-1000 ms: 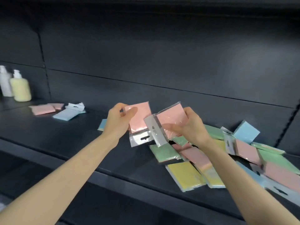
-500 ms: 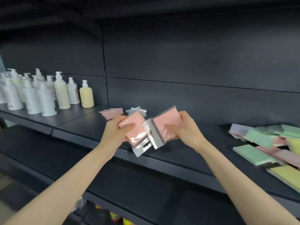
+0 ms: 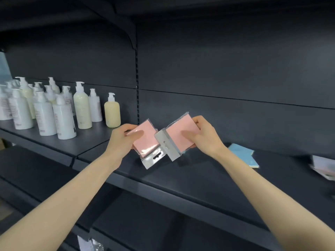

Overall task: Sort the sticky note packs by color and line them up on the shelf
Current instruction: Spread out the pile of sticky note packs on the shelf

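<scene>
Left hand point(image 3: 123, 140) grasps the left pink pack point(image 3: 145, 144), thumb on its face, fingers curled behind; right hand point(image 3: 205, 139) grasps the right pink pack point(image 3: 178, 135) the same way. Both packs are held tilted, side by side, just above the dark shelf point(image 3: 199, 180), clear hang-tabs pointing down; the right tab lies in front of the left pack's edge. 1 blue pack point(image 3: 243, 156) lies flat on the shelf beyond the right wrist. Blurred packs point(image 3: 324, 167) at far right. Pump bottles point(image 3: 54, 109) stand grouped at left
</scene>
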A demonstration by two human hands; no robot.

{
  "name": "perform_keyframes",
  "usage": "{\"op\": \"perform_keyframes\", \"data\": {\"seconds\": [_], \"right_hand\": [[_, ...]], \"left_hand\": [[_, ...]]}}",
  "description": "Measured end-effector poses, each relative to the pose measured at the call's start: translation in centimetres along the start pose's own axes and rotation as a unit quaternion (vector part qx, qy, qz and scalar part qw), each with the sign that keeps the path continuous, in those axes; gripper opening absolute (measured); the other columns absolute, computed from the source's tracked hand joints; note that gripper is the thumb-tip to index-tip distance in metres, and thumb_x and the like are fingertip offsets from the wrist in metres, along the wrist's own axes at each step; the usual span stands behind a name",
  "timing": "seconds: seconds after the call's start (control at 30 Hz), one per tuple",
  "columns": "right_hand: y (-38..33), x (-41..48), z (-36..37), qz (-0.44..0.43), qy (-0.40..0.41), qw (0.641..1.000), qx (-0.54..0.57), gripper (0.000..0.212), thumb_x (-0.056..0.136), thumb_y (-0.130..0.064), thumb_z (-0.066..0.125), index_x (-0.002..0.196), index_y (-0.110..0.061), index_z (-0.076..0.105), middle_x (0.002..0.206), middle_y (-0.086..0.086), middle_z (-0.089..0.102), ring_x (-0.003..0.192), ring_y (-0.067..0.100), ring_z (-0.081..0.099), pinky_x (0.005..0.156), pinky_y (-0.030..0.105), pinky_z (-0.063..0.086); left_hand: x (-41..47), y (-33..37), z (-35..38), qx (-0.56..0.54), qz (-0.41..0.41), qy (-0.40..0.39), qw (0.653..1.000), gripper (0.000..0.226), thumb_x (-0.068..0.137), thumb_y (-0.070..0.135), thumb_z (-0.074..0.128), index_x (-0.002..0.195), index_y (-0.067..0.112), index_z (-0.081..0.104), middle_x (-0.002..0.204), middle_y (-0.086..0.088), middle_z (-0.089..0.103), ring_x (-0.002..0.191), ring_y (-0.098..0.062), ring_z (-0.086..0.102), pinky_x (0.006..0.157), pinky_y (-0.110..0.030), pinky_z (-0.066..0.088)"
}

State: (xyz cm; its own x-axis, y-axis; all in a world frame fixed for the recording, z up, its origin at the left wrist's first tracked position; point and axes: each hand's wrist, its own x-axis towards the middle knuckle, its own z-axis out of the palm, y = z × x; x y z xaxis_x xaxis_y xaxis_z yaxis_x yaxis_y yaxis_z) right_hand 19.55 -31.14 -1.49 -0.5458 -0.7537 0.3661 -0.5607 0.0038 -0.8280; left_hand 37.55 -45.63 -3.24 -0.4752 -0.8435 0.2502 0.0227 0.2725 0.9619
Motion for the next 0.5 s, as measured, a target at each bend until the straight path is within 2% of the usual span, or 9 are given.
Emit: {"op": "perform_keyframes", "data": {"seconds": [0.13,0.2,0.27,0.4,0.5], "right_hand": [[0.4,4.7,2.3,-0.005,-0.002,1.000,-0.004,0.025,0.087,-0.014,0.063,0.106,-0.018,0.048,0.102,-0.004,0.061,0.083,0.013,0.063,0.059,0.023,0.052],[0.6,7.0,3.4,-0.004,-0.001,1.000,-0.008,0.026,0.086,-0.014,0.064,0.106,-0.018,0.047,0.103,-0.003,0.061,0.083,0.013,0.062,0.059,0.023,0.053],[0.8,8.8,4.5,-0.005,0.003,1.000,-0.014,0.026,0.087,-0.015,0.064,0.106,-0.019,0.047,0.103,-0.003,0.061,0.084,0.013,0.062,0.058,0.022,0.052],[1.3,11.7,6.6,0.004,0.007,0.999,-0.040,0.028,0.087,-0.017,0.064,0.110,-0.018,0.048,0.106,-0.003,0.061,0.087,0.015,0.062,0.056,0.017,0.044],[1.5,13.6,8.1,0.017,0.017,0.998,-0.064,0.030,0.086,-0.017,0.065,0.113,-0.016,0.050,0.105,-0.003,0.060,0.092,0.018,0.061,0.060,0.020,0.047]], "left_hand": [[5.1,-1.0,-1.5,0.012,-0.009,-0.013,1.000,0.018,0.088,0.010,0.062,0.106,0.012,0.062,0.100,-0.007,0.067,0.091,-0.023,0.064,0.081,-0.040,0.054],[7.7,-1.6,-2.2,0.020,-0.009,-0.020,1.000,0.022,0.087,0.010,0.064,0.109,0.011,0.061,0.102,-0.009,0.067,0.089,-0.024,0.065,0.074,-0.037,0.055],[10.0,-2.1,-2.7,0.021,-0.006,-0.024,0.999,0.022,0.087,0.010,0.064,0.109,0.010,0.060,0.101,-0.011,0.067,0.087,-0.024,0.065,0.068,-0.034,0.055],[14.1,-3.6,-3.3,0.033,-0.017,-0.052,0.998,0.020,0.087,0.011,0.064,0.107,0.011,0.060,0.103,-0.014,0.067,0.090,-0.028,0.065,0.069,-0.037,0.054],[16.9,-4.7,-3.5,0.045,-0.020,-0.089,0.995,0.013,0.088,0.011,0.063,0.100,0.016,0.060,0.102,-0.013,0.066,0.087,-0.025,0.065,0.068,-0.036,0.055]]}}
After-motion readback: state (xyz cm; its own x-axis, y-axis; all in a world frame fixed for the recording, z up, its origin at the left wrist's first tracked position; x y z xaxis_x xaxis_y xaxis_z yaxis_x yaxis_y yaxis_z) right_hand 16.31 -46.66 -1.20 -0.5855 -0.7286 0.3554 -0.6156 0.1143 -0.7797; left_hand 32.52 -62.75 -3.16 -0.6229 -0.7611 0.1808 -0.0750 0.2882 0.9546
